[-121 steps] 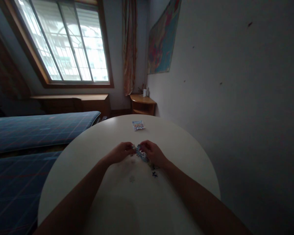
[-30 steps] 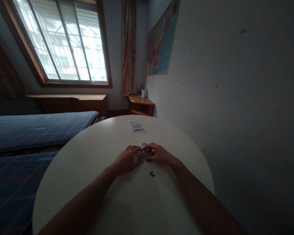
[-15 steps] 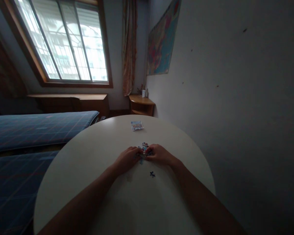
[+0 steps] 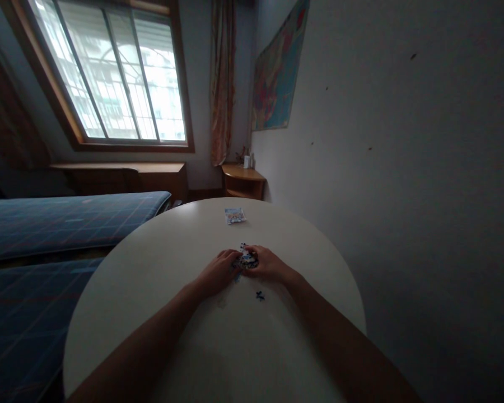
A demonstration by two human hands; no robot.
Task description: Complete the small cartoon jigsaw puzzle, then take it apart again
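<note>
A small heap of jigsaw puzzle pieces (image 4: 247, 258) lies on the round white table (image 4: 151, 302), between my two hands. My left hand (image 4: 219, 271) curls round the heap from the left, its fingertips against the pieces. From the right, my right hand (image 4: 269, 264) closes on the same pieces, with thumb and fingers bent round them. Part of the heap is hidden behind the fingers. One loose dark blue puzzle piece (image 4: 260, 295) lies apart, nearer to me and below my right hand.
Farther back on the table is a small flat picture packet (image 4: 235, 216). A bed with a blue plaid mattress (image 4: 67, 224) stands to the left. The white wall (image 4: 403, 224) runs close along the right side. A corner shelf (image 4: 243, 174) stands behind the table.
My right hand has shifted slightly left, pressing the heap closer against my left hand. The loose piece and the packet stay where they were; the view has tilted a little.
</note>
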